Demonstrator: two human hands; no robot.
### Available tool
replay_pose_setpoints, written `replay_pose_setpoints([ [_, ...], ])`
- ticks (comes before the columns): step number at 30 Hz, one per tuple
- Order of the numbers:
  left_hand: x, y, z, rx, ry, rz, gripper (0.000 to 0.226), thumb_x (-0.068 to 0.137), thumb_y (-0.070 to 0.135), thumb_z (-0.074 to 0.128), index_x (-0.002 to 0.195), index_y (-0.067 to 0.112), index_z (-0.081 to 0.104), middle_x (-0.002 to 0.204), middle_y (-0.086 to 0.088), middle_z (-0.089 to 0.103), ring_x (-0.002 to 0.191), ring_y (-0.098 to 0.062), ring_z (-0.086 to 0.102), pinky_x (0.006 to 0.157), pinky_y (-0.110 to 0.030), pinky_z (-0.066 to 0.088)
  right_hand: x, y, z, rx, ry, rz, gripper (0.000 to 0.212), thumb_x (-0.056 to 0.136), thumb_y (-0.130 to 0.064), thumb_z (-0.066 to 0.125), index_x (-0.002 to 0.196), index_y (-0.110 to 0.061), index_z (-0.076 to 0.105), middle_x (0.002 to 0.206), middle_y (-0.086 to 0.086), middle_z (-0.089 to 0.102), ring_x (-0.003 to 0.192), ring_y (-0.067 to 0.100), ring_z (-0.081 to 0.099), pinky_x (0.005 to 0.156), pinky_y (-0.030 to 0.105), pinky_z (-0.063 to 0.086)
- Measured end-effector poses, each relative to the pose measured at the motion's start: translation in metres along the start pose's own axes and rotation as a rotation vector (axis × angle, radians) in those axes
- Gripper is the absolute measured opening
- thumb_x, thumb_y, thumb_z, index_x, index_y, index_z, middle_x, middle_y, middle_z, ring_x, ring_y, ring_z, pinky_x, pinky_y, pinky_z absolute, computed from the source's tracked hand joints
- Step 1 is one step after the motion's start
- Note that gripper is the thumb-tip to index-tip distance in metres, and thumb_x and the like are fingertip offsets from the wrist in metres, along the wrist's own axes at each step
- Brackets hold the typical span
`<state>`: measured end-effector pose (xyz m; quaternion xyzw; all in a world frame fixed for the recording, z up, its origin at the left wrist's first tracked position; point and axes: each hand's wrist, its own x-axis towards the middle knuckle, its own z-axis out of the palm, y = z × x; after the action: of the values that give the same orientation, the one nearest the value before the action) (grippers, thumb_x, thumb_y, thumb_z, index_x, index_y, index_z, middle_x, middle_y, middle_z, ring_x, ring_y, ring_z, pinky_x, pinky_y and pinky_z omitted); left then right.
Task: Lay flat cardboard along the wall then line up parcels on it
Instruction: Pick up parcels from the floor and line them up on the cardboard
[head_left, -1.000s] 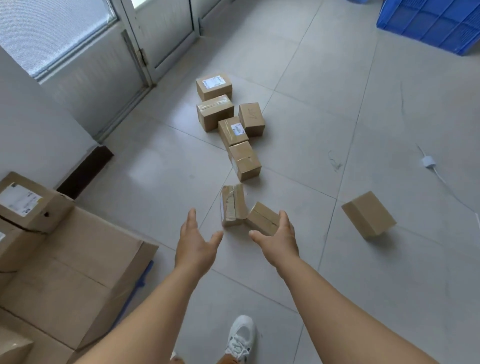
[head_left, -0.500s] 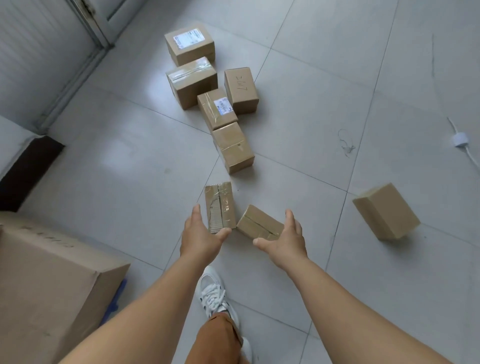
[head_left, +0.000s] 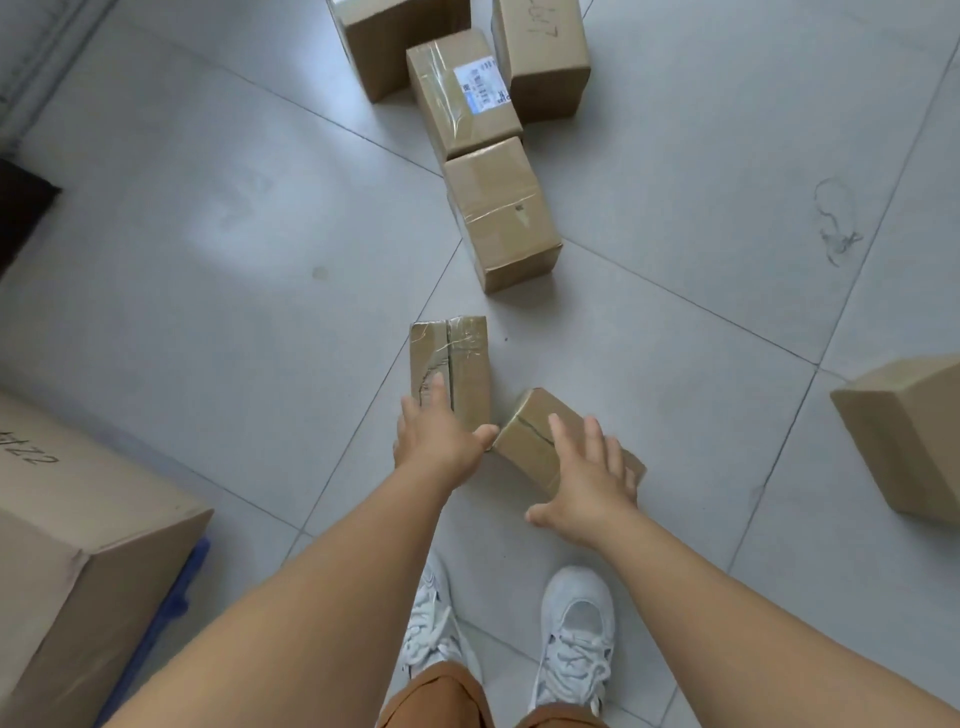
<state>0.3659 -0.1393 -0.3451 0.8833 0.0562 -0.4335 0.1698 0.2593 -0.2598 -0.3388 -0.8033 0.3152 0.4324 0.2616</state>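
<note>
Two small taped parcels lie on the grey tiled floor just ahead of my feet. My left hand rests with spread fingers on the near end of the upright-lying taped parcel. My right hand lies open over the tilted parcel beside it, covering its right half. Neither hand has closed around a parcel. Beyond them a line of several brown parcels runs away from me, the nearest plain parcel, then a labelled parcel.
A large cardboard box stands at the lower left with something blue under its edge. Another brown parcel sits alone at the right edge. My white shoes are below the hands. A dark wall gap shows at far left.
I have stepped closer and bent down. Both hands dropped from hovering above the two small parcels onto their tops. The door and window have left the view.
</note>
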Motion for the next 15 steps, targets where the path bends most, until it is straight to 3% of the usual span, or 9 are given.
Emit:
replay_pose_setpoints([
  [3,0.028,-0.001,0.026,0.088,0.037,-0.025,0.101,0.08,0.051,0.066,0.151,0.031,-0.003,0.155,-0.016,0.008,0.143,-0.031,0.013,0.113,-0.048,0.023,0.029,0.012,0.017,-0.119,0.012,-0.031,0.116,0.078,-0.041,0.073,0.147,-0.043,-0.02,0.153,0.003,-0.037,0.143,0.033,-0.025,0.117,0.049,-0.001],
  [6,0.048,0.0,0.043,0.095,0.067,-0.097,0.115,0.078,0.053,0.069,0.148,0.029,-0.019,0.157,-0.019,-0.013,0.146,-0.033,-0.006,0.113,-0.052,0.016,0.052,0.02,0.029,-0.228,0.058,-0.024,0.123,0.076,-0.046,0.073,0.141,-0.043,-0.031,0.149,0.006,-0.042,0.142,0.038,-0.027,0.115,0.054,0.001],
  [9,0.059,0.002,0.054,0.082,0.11,-0.141,0.126,0.075,0.052,0.073,0.144,0.027,-0.03,0.155,-0.018,-0.024,0.145,-0.036,-0.012,0.109,-0.056,0.017,0.068,0.024,0.037,-0.265,0.1,-0.01,0.127,0.077,-0.046,0.072,0.135,-0.042,-0.041,0.15,0.008,-0.04,0.142,0.039,-0.023,0.113,0.058,0.005],
  [11,0.066,0.002,0.059,0.085,0.145,-0.167,0.13,0.073,0.051,0.075,0.143,0.025,-0.033,0.155,-0.019,-0.022,0.144,-0.038,-0.009,0.105,-0.057,0.024,0.074,0.026,0.04,-0.288,0.155,-0.02,0.125,0.078,-0.047,0.071,0.136,-0.041,-0.04,0.154,0.01,-0.027,0.144,0.038,-0.011,0.112,0.057,0.012],
  [15,0.073,0.001,0.059,0.109,0.192,-0.19,0.133,0.07,0.046,0.076,0.141,0.024,-0.035,0.148,-0.019,0.0,0.129,-0.035,0.022,0.09,-0.054,0.04,0.076,0.027,0.04,-0.319,0.233,-0.042,0.124,0.075,-0.048,0.071,0.139,-0.042,-0.035,0.151,0.01,-0.008,0.137,0.03,0.012,0.109,0.049,0.022],
])
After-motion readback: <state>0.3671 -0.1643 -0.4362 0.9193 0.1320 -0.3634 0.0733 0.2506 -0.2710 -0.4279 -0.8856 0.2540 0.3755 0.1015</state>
